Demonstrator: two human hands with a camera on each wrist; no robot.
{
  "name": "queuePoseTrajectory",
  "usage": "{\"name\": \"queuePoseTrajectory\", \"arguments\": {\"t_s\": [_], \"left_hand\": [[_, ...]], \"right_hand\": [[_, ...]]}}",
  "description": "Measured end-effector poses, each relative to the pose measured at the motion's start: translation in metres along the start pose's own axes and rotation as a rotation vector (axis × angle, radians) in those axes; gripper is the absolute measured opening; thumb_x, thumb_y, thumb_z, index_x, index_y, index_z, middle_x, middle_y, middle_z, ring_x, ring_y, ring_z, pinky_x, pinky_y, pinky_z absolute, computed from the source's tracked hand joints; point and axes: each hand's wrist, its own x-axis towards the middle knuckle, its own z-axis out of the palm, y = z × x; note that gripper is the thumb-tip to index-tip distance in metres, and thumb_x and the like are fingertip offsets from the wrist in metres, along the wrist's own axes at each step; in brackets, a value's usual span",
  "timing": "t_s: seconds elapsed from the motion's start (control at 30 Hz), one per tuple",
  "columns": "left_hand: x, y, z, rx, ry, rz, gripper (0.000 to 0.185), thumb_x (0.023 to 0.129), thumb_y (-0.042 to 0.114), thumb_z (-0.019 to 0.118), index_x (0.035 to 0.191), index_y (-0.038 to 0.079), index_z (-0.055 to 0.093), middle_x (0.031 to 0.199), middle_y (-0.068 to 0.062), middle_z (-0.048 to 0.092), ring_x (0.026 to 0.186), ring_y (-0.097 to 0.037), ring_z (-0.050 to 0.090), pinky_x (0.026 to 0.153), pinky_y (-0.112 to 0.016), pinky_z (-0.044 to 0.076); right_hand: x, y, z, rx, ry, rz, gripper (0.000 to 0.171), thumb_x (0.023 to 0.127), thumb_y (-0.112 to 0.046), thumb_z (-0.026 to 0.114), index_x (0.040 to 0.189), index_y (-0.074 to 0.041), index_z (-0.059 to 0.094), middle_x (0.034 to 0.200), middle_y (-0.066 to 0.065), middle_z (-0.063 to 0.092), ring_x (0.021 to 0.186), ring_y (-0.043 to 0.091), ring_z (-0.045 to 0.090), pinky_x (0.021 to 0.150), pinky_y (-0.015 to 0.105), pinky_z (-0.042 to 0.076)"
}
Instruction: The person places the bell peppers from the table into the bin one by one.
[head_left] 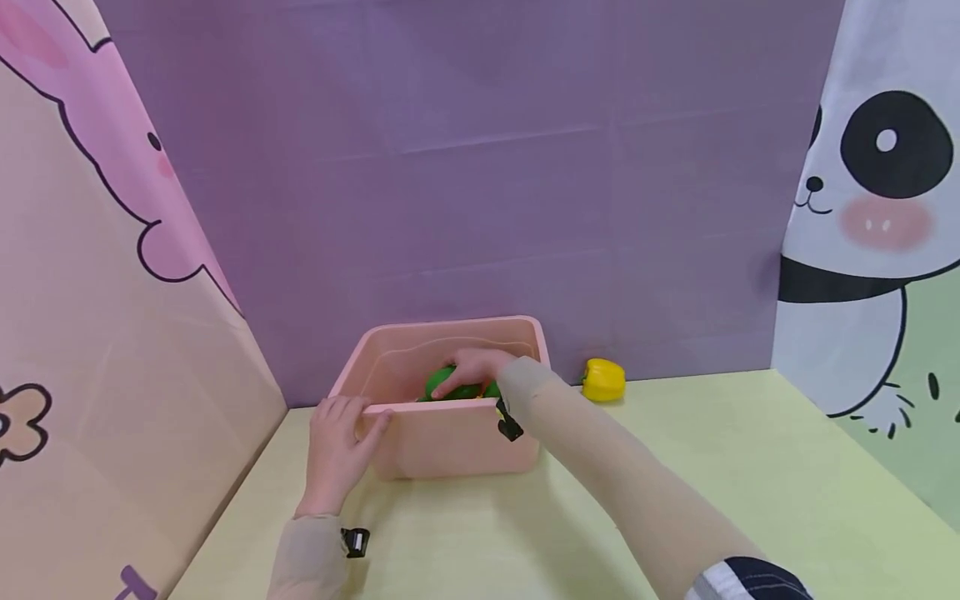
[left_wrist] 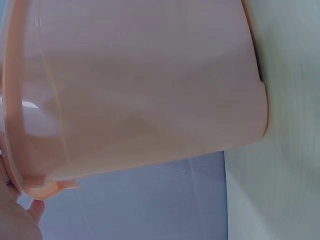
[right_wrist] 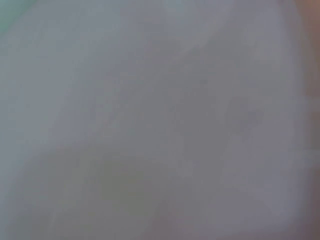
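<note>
A pink plastic bin (head_left: pixel 457 442) stands on the table near the back wall. My left hand (head_left: pixel 335 450) grips its front left corner, fingers over the rim and thumb along the front. The left wrist view shows the bin's side (left_wrist: pixel 140 90) up close, with part of that hand (left_wrist: pixel 17 220) at the rim. Inside the bin, my right hand (head_left: pixel 480 367) holds a rounded green vegetable (head_left: pixel 441 381), its thumb and fingers around the top. Another bit of green shows beside it; the front wall hides the rest. The right wrist view is too blurred to read.
A yellow bell pepper (head_left: pixel 603 380) lies on the pale table (head_left: pixel 675 467), right of the bin by the back wall. A purple cloth (head_left: pixel 487 192) hangs behind. Printed panels with cartoon animals stand at the left and right sides.
</note>
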Motion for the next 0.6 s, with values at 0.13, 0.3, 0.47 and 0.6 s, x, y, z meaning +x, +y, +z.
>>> {"name": "queuePoseTrajectory", "arguments": {"t_s": [0.13, 0.3, 0.47, 0.6], "left_hand": [[-0.0018, -0.0014, -0.0004, 0.003, -0.003, -0.009, 0.031, 0.085, 0.028, 0.073, 0.099, 0.002, 0.064, 0.096, -0.013, 0.062, 0.100, -0.034, 0.048, 0.097, -0.052, 0.029], [-0.0009, -0.0021, -0.0003, -0.004, 0.001, -0.007, 0.031, 0.085, 0.027, 0.073, 0.100, 0.001, 0.065, 0.097, -0.013, 0.062, 0.100, -0.034, 0.048, 0.097, -0.051, 0.029], [-0.0006, -0.0019, 0.0002, -0.010, 0.011, -0.001, 0.031, 0.085, 0.027, 0.073, 0.099, 0.001, 0.065, 0.096, -0.014, 0.062, 0.099, -0.033, 0.048, 0.096, -0.051, 0.029], [-0.0001, -0.0024, 0.0018, -0.006, 0.026, 0.028, 0.029, 0.084, 0.026, 0.074, 0.097, 0.002, 0.064, 0.094, -0.013, 0.061, 0.097, -0.034, 0.049, 0.094, -0.051, 0.031]], "right_hand": [[0.0028, 0.0011, 0.0030, 0.011, -0.055, 0.017, 0.045, 0.087, -0.026, 0.071, 0.127, -0.011, 0.059, 0.107, 0.003, 0.058, 0.092, 0.018, 0.059, 0.073, 0.034, 0.054], [0.0026, 0.0009, 0.0028, -0.036, -0.101, 0.034, 0.040, 0.089, -0.022, 0.068, 0.127, -0.010, 0.062, 0.107, 0.000, 0.062, 0.087, 0.017, 0.061, 0.073, 0.033, 0.056], [0.0001, -0.0006, 0.0012, -0.040, -0.110, 0.034, 0.036, 0.090, -0.019, 0.067, 0.124, -0.009, 0.065, 0.103, 0.001, 0.066, 0.090, 0.021, 0.064, 0.080, 0.035, 0.055], [0.0001, -0.0007, 0.0010, -0.026, -0.111, 0.035, 0.038, 0.089, -0.019, 0.068, 0.125, -0.007, 0.064, 0.102, 0.002, 0.066, 0.091, 0.022, 0.065, 0.082, 0.037, 0.055]]}}
